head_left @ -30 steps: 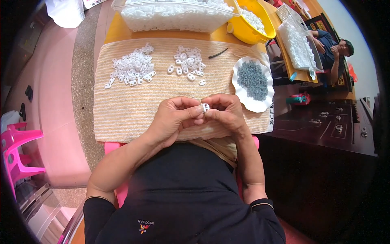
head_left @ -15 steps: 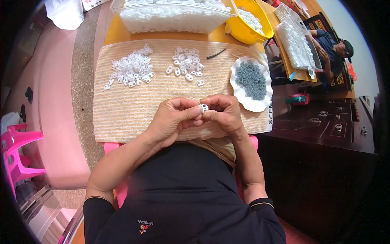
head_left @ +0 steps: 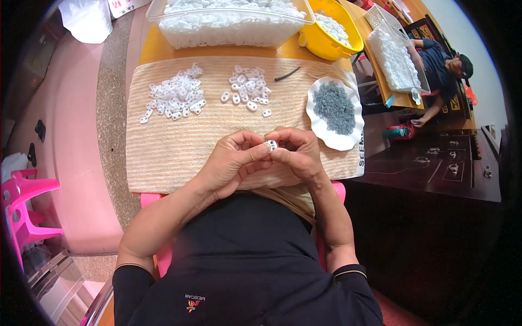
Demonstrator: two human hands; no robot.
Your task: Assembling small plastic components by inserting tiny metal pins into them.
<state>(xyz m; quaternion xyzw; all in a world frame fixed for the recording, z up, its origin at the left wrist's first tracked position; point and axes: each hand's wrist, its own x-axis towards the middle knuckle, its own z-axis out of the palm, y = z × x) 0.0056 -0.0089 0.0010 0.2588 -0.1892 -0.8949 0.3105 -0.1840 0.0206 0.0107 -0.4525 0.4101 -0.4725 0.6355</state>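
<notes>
Between the fingertips of both hands sits a small white plastic piece with dark holes point(head_left: 272, 145), held just above the striped towel point(head_left: 179, 146). My left hand point(head_left: 239, 158) pinches it from the left and my right hand point(head_left: 298, 154) from the right; the fingers hide part of it. Beyond my hands lies a pile of white two-holed plastic pieces point(head_left: 249, 86), and a larger pile of similar white pieces point(head_left: 175, 93) is farther left. To the right, a white scalloped plate point(head_left: 341, 142) holds many small grey-blue pieces point(head_left: 334, 107).
A clear plastic bin point(head_left: 228, 38) full of white pieces and a yellow basin point(head_left: 326, 50) stand along the far side. A short black rod point(head_left: 287, 74) lies on the towel. At right, a co-worker point(head_left: 437, 65) sits by another bin point(head_left: 399, 65). A pink stool point(head_left: 30, 204) is at left.
My hands stay nearly in place, still pinching the white piece, which looks slightly turned. The co-worker's arm has reached down toward a red and green item.
</notes>
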